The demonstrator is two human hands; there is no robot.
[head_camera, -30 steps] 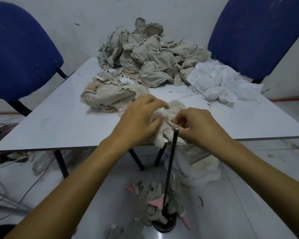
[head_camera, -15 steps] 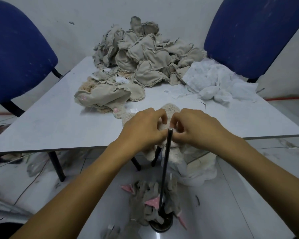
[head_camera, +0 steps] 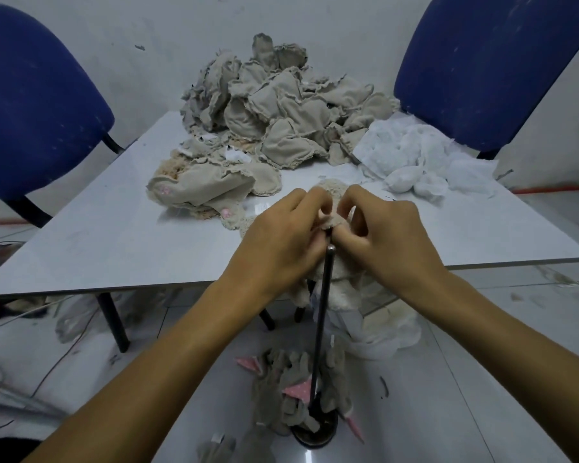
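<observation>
Head view: pinched cream fleece piece [head_camera: 331, 219] with curled fingers of left hand [head_camera: 278, 245] and right hand [head_camera: 386, 237], just above tip of rod [head_camera: 321, 315], not yet pushed over it; few done pieces [head_camera: 274, 392] heaped round rod base, big beige pile [head_camera: 274, 108] well beyond rod probably left.

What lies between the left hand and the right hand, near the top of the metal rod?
A fluffy cream fabric piece, which the left hand and the right hand both pinch, close to the tip of the metal rod. The head view shows it.
</observation>
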